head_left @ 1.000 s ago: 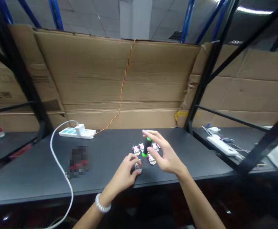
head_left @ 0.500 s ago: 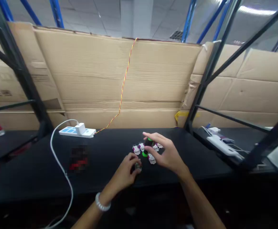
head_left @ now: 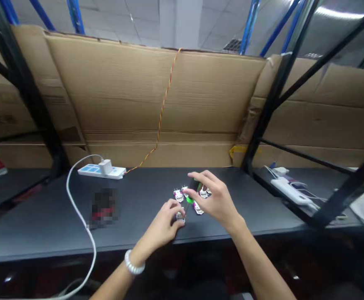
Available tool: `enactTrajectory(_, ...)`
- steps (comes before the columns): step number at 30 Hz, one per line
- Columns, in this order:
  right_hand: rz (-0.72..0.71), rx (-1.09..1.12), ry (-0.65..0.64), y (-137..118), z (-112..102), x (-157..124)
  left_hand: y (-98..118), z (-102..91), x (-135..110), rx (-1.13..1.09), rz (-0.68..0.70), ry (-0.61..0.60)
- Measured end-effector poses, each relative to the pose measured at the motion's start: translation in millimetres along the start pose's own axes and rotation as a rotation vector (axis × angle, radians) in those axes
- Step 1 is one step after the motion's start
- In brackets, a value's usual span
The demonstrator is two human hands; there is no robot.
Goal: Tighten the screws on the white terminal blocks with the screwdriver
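Observation:
My right hand (head_left: 211, 200) is closed on the handle of a small black and green screwdriver (head_left: 190, 200). Its thin shaft slants down toward a small white part (head_left: 180, 216) on the black table. Fingers and thumb of my left hand (head_left: 166, 221) pinch that part at its sides. Whether the tip sits in a screw is too small to tell. Just behind lie several similar white and purple parts, among them one on the left (head_left: 178, 195) and one under my right hand (head_left: 198, 208). My right fingers partly cover the others.
A white power strip (head_left: 118, 172) with a plugged-in charger (head_left: 105, 167) stands at the back left; its white cable (head_left: 76, 208) loops over the front edge. A blurred-out dark and red object (head_left: 103, 208) lies left. Cardboard (head_left: 169, 100) walls the back, and black frame posts (head_left: 265, 125) flank the table.
The screwdriver has tilted, and its shaft now shows, angled down at the white part. My right hand has shifted slightly; my left hand stays on the part. The picture's exposure has changed.

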State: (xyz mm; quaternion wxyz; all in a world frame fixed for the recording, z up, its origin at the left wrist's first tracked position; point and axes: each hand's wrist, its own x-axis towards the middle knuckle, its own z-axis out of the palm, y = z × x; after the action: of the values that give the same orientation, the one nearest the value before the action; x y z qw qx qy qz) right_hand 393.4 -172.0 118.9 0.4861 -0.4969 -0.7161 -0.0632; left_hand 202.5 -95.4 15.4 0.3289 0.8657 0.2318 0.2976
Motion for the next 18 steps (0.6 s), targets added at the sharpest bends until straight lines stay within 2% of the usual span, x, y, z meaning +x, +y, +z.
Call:
enactTrajectory(5, -0.049, 0.236, -0.140, 2.4, -4.0, -0.6, -0.9, 0.4, 0.2, 0.001, -0.003, 0.009)
enactTrajectory(7, -0.034, 0.234, -0.116, 3.2, -6.0, -0.5, -1.3, 0.5, 0.3, -0.003, -0.003, 0.005)
enactTrajectory(12, 0.007, 0.035, -0.009, 1.0, -6.5, 2.5, -0.8, 0.4, 0.6, 0.005, -0.010, 0.002)
enactTrajectory(14, -0.009, 0.032, -0.022, 0.2, -6.9, 2.5, -0.7, 0.4, 0.6, 0.005, -0.016, -0.001)
enactTrajectory(18, -0.047, 0.217, -0.133, 3.1, -10.9, -2.2, -1.7, -0.5, -0.3, -0.002, -0.016, -0.011)
